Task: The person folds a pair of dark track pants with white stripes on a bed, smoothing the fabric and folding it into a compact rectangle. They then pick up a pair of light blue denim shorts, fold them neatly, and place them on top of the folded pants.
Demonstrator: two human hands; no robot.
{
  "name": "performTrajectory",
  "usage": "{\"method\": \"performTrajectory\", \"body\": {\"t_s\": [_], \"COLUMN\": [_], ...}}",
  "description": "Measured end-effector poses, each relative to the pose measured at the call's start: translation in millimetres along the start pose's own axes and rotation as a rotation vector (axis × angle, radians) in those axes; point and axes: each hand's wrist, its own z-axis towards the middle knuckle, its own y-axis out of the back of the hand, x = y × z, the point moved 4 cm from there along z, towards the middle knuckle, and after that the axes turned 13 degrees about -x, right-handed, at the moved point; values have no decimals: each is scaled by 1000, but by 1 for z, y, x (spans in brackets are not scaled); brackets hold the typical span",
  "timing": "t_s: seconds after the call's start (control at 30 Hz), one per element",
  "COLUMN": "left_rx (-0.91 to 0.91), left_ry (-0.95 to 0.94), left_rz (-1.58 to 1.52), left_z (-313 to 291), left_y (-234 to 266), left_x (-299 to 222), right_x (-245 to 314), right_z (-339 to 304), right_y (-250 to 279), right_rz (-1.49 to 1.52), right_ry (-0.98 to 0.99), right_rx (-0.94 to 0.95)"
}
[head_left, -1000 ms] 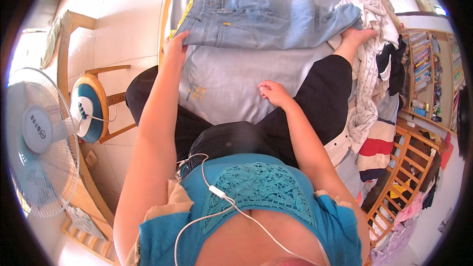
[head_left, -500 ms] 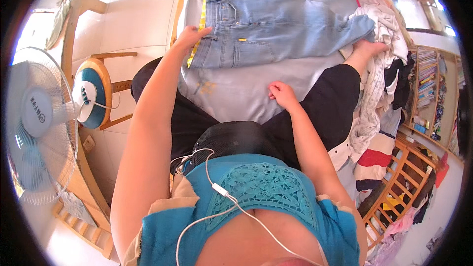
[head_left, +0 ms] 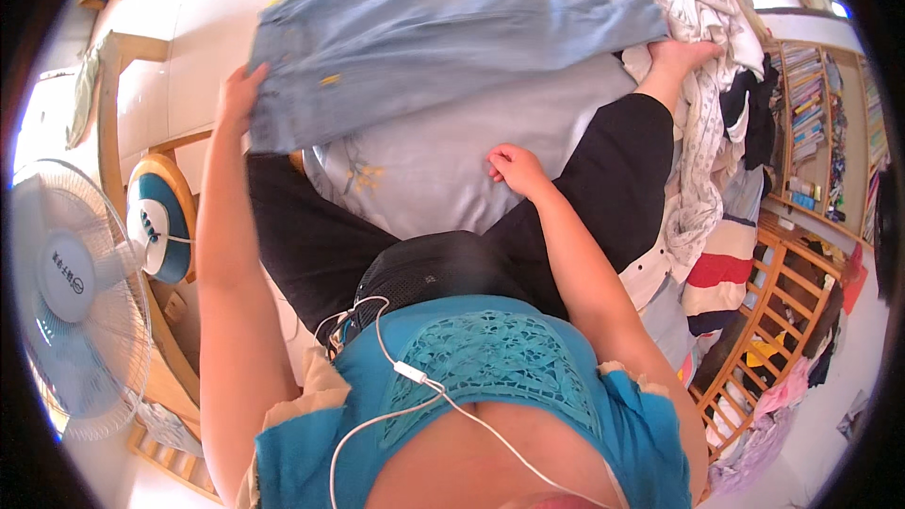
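Note:
A pair of light blue jeans (head_left: 405, 47), folded lengthwise, stretches across the grey-blue sheet (head_left: 424, 170) in front of me. My left hand (head_left: 243, 96) is closed on the waistband, which hangs out past the sheet's left edge. Small yellow marks of stitching show near the pocket, and the cloth there is blurred. Over my thigh, apart from the jeans, my right hand (head_left: 517, 170) hovers with its fingers curled in and nothing visible in them. The leg ends of the jeans lie near my bare foot (head_left: 679, 61).
To the left stand a fan (head_left: 75, 292) and a round-seated wooden stool (head_left: 160, 217). Rumpled white clothes (head_left: 702, 28) pile up on the right, beside a bookshelf (head_left: 806, 123) and a wooden slatted rack (head_left: 768, 330). A white earphone cable (head_left: 410, 372) hangs over my chest.
My left hand has pulled the jeans' waistband leftward, off the sheet's edge, and the jeans look straighter. My right hand stays curled near my thigh. The whole view has shifted somewhat.

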Motion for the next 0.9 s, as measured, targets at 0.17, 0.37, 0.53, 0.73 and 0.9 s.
{"method": "performTrajectory", "body": {"t_s": [0.17,0.37,0.53,0.73,0.9], "left_rx": [-157,-81,-7,-92,159], "left_ry": [85,67,73,160,136], "left_rz": [152,26,-66,-302,-534], "left_z": [16,-1,-18,-22,-31], "left_y": [89,70,72,92,119], "left_x": [45,15,-20,-73,-115], "right_x": [21,54,103,143,176], "right_z": [20,93,124,137,103], "right_y": [4,42,44,86,183], "right_rz": [238,658,954,1493,1583], "right_ry": [-110,-201,-395,-145,200], "right_rx": [-39,-339,-493,-325,-209]}}
